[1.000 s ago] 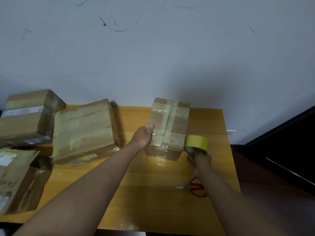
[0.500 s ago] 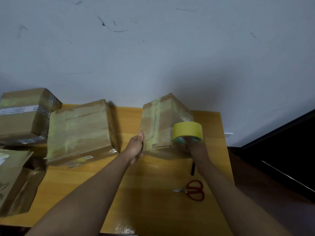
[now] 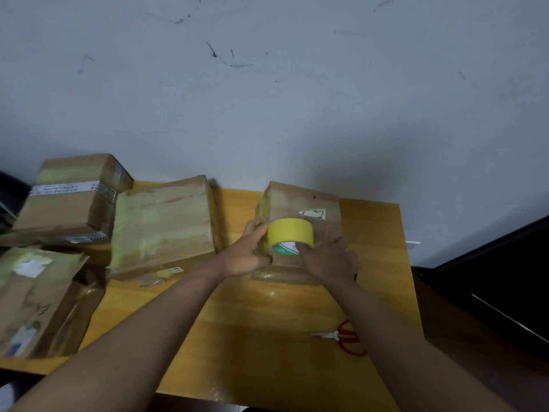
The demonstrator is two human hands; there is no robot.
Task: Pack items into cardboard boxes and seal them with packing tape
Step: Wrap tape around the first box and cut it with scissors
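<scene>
A small taped cardboard box (image 3: 300, 203) lies flat at the back middle of the wooden table (image 3: 267, 337), with a white label facing up. A yellow roll of packing tape (image 3: 290, 236) is held over the box's near half. My right hand (image 3: 326, 257) grips the roll from its right side, fingers into its core. My left hand (image 3: 248, 251) pinches at the roll's left edge, its fingers curled; what lies between the fingertips is too blurred to make out.
Red-handled scissors (image 3: 344, 337) lie on the table near my right forearm. A larger taped box (image 3: 166, 224) sits left of the small one, another sealed box (image 3: 71, 200) beyond it, and an open flattened box (image 3: 38, 298) at the left edge. A wall rises behind the table.
The small box was tipped up and turned over, and now lies flat with another face up. Both hands came together on the tape roll above it.
</scene>
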